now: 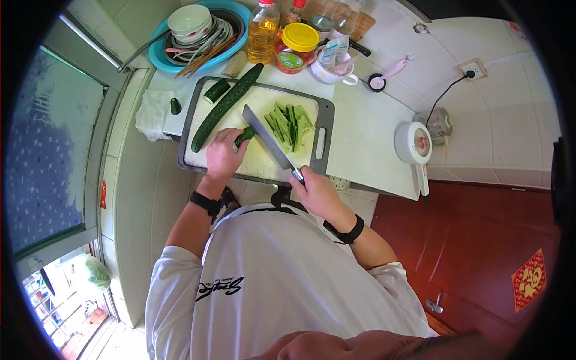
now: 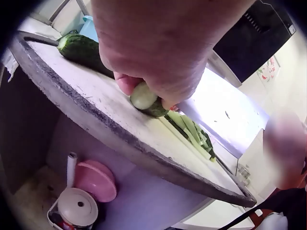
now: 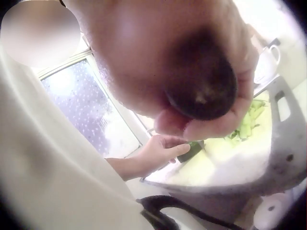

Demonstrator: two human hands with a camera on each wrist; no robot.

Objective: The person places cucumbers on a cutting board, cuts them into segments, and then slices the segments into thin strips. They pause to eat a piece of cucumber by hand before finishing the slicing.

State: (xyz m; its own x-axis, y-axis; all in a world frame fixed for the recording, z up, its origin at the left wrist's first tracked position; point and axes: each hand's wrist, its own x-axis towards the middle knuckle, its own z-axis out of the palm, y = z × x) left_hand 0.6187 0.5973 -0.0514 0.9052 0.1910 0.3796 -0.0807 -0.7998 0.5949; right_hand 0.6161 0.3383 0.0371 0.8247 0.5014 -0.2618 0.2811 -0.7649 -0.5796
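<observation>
My left hand point(image 1: 224, 155) holds a short cucumber piece point(image 1: 245, 137) down on the cutting board point(image 1: 264, 165); its pale cut end shows in the left wrist view. In my right hand point(image 1: 321, 193) is the handle of a kitchen knife point(image 1: 267, 139). The broad blade slants across the board, its edge region beside the cucumber piece. Right of the blade lies a pile of cucumber sticks point(image 1: 289, 125). A long whole cucumber point(image 1: 225, 111) and a cucumber chunk point(image 1: 216, 90) rest on the board's left side. The right wrist view shows the dark butt of the knife handle point(image 3: 204, 91) within my curled fingers.
A cucumber end point(image 1: 175, 107) sits by a white cloth point(image 1: 155, 114) left of the board. Behind stand a blue basin point(image 1: 157, 55) of dishes, an oil bottle point(image 1: 263, 36), a yellow-lidded jar point(image 1: 300, 37) and a white cup point(image 1: 327, 75). A white pot point(image 1: 411, 143) stands at the right.
</observation>
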